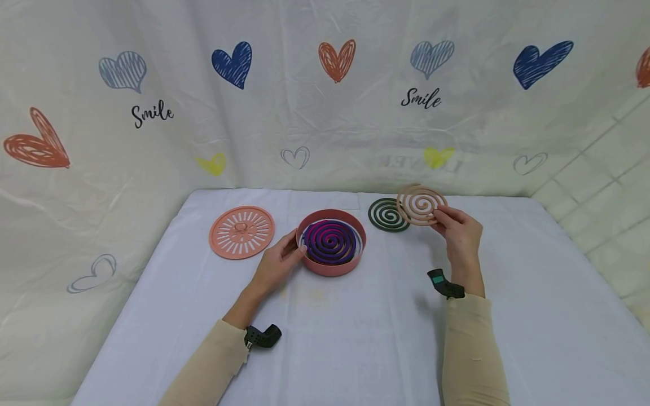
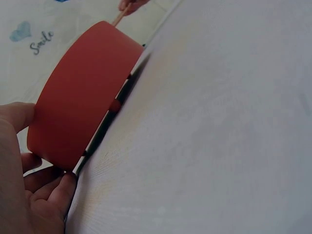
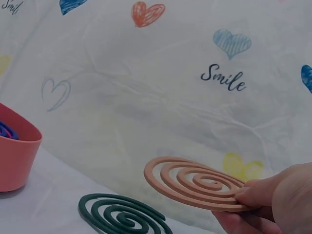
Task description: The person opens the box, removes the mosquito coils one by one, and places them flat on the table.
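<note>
Filling looks partway along: on the desk (image 1: 355, 344), the left grip (image 1: 276, 263) holds the tin (image 1: 331, 270) by its side, and the lid (image 1: 241, 232) lies off to the left. A purple coil (image 1: 330, 242) is already inside, anything beneath unclear; 2 others are outside. The right grip (image 1: 461, 231) pinches the tan coil (image 1: 421, 206) by its edge, raised near the green coil (image 1: 387, 215), which lies flat. The tan one looks thin, matt, evenly wound.

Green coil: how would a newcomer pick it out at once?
On the white table, find the red bowl. Right of it, near the far edge, the green coil lies flat. Unlike the raised tan coil or the bowl's purple coil, it rests on the table.
</note>
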Motion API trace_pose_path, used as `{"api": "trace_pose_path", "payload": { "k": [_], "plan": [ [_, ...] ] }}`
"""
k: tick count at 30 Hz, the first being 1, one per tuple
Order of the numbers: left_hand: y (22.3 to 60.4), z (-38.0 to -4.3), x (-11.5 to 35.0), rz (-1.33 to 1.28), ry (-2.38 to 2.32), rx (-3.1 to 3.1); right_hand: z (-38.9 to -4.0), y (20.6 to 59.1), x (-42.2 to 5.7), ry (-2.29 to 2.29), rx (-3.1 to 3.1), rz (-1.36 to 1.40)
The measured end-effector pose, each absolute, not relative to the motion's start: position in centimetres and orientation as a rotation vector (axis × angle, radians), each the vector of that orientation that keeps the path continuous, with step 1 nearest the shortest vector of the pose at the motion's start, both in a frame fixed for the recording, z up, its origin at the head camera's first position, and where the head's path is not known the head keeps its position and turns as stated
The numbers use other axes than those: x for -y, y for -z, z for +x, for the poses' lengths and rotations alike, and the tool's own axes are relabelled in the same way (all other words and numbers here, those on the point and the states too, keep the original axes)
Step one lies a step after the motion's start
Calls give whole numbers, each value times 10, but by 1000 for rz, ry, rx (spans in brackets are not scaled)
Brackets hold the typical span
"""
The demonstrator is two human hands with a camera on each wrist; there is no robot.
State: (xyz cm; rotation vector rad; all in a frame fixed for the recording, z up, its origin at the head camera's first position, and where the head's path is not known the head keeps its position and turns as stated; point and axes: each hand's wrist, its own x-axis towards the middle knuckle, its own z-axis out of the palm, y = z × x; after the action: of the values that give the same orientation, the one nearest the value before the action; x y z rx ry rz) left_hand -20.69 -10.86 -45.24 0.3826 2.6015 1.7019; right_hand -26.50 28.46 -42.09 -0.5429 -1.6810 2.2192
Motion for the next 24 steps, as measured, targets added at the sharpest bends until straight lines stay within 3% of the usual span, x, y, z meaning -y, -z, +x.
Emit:
{"api": "trace_pose_path", "payload": {
  "k": [24],
  "plan": [
    [452,-207,109,397,-1719,-2603,-267,437,-296,-2207,1423,-707]
  ]
}}
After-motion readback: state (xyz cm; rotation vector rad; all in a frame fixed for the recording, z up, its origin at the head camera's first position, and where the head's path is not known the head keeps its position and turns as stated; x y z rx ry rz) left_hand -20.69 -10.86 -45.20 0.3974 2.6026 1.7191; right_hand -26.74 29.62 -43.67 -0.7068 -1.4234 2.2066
